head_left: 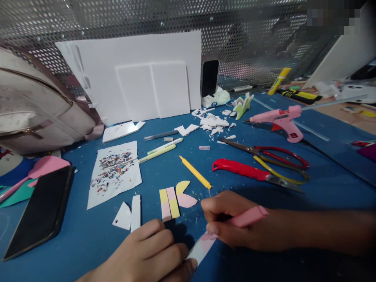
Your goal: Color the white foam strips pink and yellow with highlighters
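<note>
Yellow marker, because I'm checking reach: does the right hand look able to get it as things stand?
Probably yes: the yellow marker lies close beyond the right hand with nothing between, though that hand's grip is taken up by the pink marker.

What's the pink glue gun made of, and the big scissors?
The glue gun looks like hard plastic: smooth with a soft shine. The scissors seem to have metal blades, greyish and dull; their glossy red and yellow handles could be plastic or coated metal.
</note>
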The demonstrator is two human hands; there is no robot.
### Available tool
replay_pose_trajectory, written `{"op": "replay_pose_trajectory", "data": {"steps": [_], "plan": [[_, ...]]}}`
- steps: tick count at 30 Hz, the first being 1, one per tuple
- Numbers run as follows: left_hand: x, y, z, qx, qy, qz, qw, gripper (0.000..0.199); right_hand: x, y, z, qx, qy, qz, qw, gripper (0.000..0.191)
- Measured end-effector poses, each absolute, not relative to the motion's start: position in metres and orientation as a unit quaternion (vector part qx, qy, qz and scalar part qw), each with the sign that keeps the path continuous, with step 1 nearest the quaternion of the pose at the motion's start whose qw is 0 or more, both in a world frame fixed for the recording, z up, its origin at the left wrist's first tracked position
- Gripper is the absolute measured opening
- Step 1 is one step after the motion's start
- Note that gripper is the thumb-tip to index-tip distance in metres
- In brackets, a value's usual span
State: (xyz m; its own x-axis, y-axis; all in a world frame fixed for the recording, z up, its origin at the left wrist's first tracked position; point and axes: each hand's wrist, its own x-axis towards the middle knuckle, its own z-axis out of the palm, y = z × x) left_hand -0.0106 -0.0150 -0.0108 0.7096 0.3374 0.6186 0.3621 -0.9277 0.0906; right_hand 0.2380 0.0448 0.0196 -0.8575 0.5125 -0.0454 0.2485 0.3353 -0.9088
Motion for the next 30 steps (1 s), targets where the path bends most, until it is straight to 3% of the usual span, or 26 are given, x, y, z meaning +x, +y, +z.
{"op": "replay_pose_trajectory", "data": {"steps": [4, 18, 23, 30], "plan": [[-0.0132, -0.0140, -0.0103, -0.931, -0.180, -0.316, 0.017, 0.036, 0.2387, 0.0449, 0.0202, -0.235, -0.816, 0.515, 0.115, 0.036], [-0.0081, -0.0142, -0.0056, -0.924, -0.187, -0.333, 0.010, 0.040, 0.2386, 0.0446, 0.0211, -0.245, -0.798, 0.536, 0.130, 0.034], [-0.0070, -0.0147, -0.0042, -0.923, -0.190, -0.333, 0.020, 0.025, 0.2396, 0.0443, 0.0213, -0.246, -0.826, 0.493, 0.119, 0.035], [-0.0094, -0.0147, -0.0068, -0.925, -0.184, -0.332, 0.009, 0.038, 0.2406, 0.0426, 0.0192, -0.227, -0.837, 0.485, 0.116, 0.038]]}}
